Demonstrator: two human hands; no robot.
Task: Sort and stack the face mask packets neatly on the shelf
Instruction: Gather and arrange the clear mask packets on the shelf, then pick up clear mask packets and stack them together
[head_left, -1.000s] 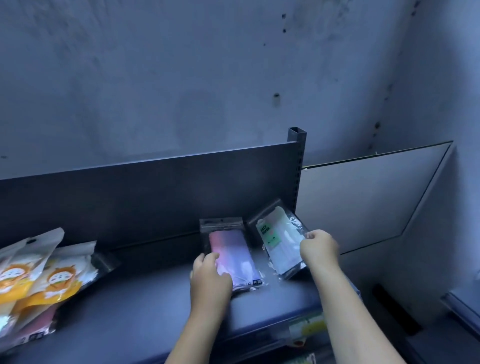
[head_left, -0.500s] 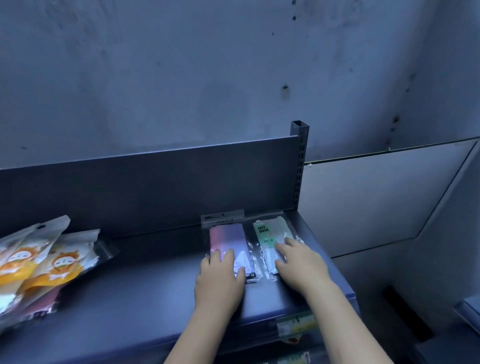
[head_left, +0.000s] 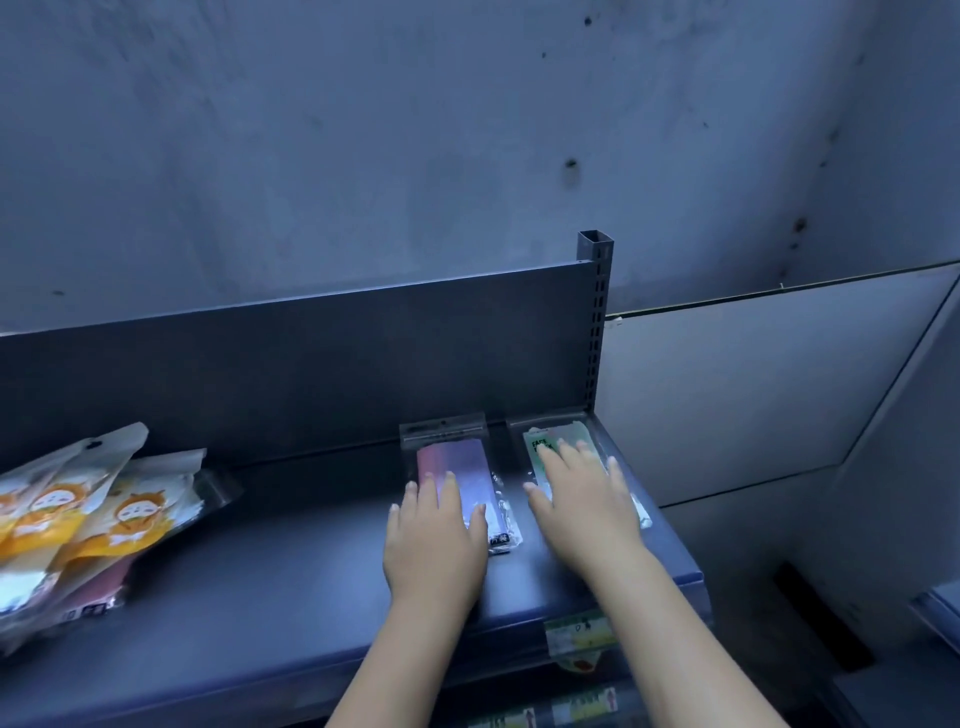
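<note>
Shelf: dark metal deck with an upright back panel and a slotted corner post at its right end; a price label hangs on the front lip.

Unsorted pile: orange-and-white cartoon-printed mask packets lie overlapped and askew at the left end, well apart from both hands; a dark reddish packet shows beneath them.

Pink-purple packet: lies flat, long side running front to back, its clear hanger tab touching the back panel.

Green face mask packet: lies flat just beside the pink-purple packet, at the right end of the shelf near the post.

Change: a second ago the green packet stood tilted against the post, pinched at its edge by the right hand; it now lies flat and parallel to its neighbour, a narrow strip of shelf between them.

Left hand: palm down, fingers spread, resting on the near half of the pink-purple packet; it grips nothing.

Right hand: palm down, fingers splayed wide, pressing the green packet flat; it grips nothing.

Task meaning: two sorted columns appear started at the right end; the left pile is probably the remaining work, and its slippery film may slide when lifted.
</note>
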